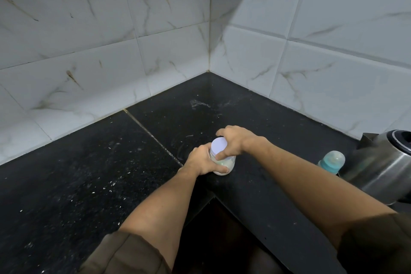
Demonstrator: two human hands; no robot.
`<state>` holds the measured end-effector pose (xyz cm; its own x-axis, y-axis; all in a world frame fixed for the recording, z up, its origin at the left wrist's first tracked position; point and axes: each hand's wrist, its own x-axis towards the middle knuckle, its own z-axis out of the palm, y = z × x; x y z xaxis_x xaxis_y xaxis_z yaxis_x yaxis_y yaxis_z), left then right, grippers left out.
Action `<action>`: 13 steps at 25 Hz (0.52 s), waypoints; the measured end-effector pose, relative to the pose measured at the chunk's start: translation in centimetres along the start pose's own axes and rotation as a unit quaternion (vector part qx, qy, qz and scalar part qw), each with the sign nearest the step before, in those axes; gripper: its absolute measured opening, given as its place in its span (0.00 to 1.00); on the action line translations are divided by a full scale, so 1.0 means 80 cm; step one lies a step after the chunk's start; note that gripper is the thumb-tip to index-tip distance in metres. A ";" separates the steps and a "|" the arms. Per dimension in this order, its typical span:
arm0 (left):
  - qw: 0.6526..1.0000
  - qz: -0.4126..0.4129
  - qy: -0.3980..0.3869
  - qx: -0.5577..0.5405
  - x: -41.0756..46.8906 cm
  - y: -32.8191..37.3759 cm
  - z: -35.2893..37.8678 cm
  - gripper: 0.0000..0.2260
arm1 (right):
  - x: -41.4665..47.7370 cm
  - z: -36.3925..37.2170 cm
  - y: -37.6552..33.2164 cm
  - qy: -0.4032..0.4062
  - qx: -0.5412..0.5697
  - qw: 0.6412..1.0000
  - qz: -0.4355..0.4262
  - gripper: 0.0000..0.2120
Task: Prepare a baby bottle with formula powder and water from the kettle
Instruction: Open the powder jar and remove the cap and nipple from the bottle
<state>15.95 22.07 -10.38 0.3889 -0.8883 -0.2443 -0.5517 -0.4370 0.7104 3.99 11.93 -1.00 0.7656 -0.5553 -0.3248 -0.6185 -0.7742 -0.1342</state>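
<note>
A small clear jar of pale formula powder [229, 163] stands on the black counter [100, 162] near the inner corner edge. Its white round lid [218, 145] is on top. My left hand [201, 160] wraps around the jar's body. My right hand [233, 140] grips the lid from above, fingers around its rim. A baby bottle [331, 161] with a teal collar and clear cap stands at the right, beside a steel kettle [382, 167].
Marble-pattern tiled walls [111, 51] meet in a corner behind the counter. White specks and a faint smear lie on the dark stone. The counter's inner edge drops to a dark gap below my arms.
</note>
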 end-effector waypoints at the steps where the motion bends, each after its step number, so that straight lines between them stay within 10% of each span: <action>1: 1.000 0.001 -0.001 -0.004 0.000 -0.001 0.000 0.34 | 0.001 -0.003 0.001 -0.006 0.003 1.000 -0.021 0.43; 9: 0.999 0.039 -0.013 -0.011 -0.003 -0.004 -0.003 0.39 | 0.005 -0.045 0.017 0.157 0.234 0.959 -0.036 0.32; 13: 0.997 0.012 -0.069 0.016 -0.016 -0.018 -0.027 0.66 | 0.025 -0.030 0.034 0.206 0.310 0.928 0.024 0.26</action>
<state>17.83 24.12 -9.64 0.2705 -0.9086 -0.3181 -0.5830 -0.4176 0.6969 4.26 7.98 0.25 0.6577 -0.7529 0.0247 -0.5386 -0.4929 -0.6834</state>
